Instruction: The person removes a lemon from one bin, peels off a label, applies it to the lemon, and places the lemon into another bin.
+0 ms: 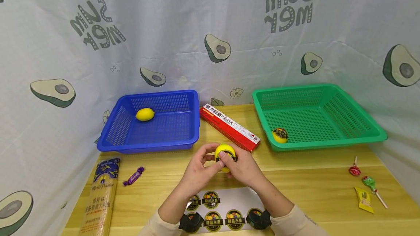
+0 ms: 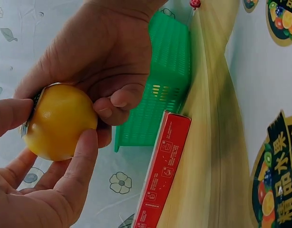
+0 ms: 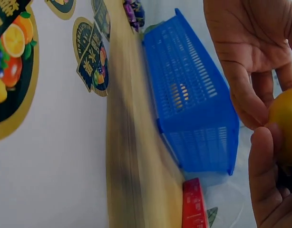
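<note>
Sticker sheet (image 1: pixel 226 201) lies nearest, flat on the table (image 1: pixel 311 188) between the two forearms, with round fruit labels in rows. Just beyond the sheet, above the table, both hands meet around a lemon (image 1: pixel 224 154): left hand (image 1: pixel 197 172) cups it from below and the side, fingers and thumb curled round it; right hand (image 1: pixel 244 168) closes over its far side, thumb and fingertips pressing a dark round sticker (image 1: pixel 228 157) against the peel. In the left wrist view the lemon (image 2: pixel 60 121) sits between the left thumb and fingers with the right hand wrapped over the top. Judged by its look: smooth, glossy skin, likely a bit slippery; firm and light, and it could be a plastic model, cannot tell. Round, so it would roll if set down loose. Best hold is across the middle with thumb opposite fingers, leaving the label face free. Beyond the lemon lies a red pasta box (image 1: pixel 229 126), just beside it. Left of the box, a blue basket (image 1: pixel 154 145) holds another lemon (image 1: pixel 145 114). Right of the box, a green basket (image 1: pixel 328 143) holds a labelled lemon (image 1: pixel 280 135). Sweets (image 1: pixel 364 185) lie well right of the sheet, a spaghetti pack (image 1: pixel 100 196) and purple candy (image 1: pixel 133 176) to its left.
</note>
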The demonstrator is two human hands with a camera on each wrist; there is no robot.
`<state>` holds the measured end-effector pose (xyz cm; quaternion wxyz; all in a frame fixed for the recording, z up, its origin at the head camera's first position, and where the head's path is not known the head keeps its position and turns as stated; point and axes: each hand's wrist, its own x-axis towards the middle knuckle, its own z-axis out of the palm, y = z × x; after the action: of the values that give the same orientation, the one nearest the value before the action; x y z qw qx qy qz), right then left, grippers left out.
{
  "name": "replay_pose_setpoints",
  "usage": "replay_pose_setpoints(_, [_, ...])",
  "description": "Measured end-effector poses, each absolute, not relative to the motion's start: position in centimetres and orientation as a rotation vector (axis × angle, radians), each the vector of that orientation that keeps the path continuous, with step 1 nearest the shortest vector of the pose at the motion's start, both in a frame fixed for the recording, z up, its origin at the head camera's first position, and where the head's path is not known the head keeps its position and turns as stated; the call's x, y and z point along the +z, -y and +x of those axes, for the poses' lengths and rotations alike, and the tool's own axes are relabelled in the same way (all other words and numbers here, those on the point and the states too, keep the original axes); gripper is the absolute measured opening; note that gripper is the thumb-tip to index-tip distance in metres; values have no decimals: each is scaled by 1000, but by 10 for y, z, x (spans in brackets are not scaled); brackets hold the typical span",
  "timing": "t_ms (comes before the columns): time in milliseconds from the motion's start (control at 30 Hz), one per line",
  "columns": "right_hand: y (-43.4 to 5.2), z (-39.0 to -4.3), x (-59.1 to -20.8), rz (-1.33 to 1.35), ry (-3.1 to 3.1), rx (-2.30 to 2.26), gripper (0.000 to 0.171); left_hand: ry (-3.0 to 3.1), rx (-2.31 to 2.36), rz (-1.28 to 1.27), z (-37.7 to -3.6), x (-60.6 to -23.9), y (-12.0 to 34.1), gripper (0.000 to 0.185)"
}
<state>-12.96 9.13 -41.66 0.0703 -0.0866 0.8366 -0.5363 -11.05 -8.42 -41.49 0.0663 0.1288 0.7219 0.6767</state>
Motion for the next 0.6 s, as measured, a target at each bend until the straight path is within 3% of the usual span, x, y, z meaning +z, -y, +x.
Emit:
replay_pose_setpoints(200, [-89, -127, -423, -321, -2560, -1689, 30, -2159, 2032, 391, -110, -415, 87, 52])
replay_pose_setpoints(467, [-85, -126, -428, -254, -2514, -1878, 48, -2167, 2038, 412, -112, -415, 89, 51])
replay_pose_setpoints(600, [-81, -122, -431, -294, -2540, -1948, 46, -2233, 2032, 424, -109, -417, 86, 56])
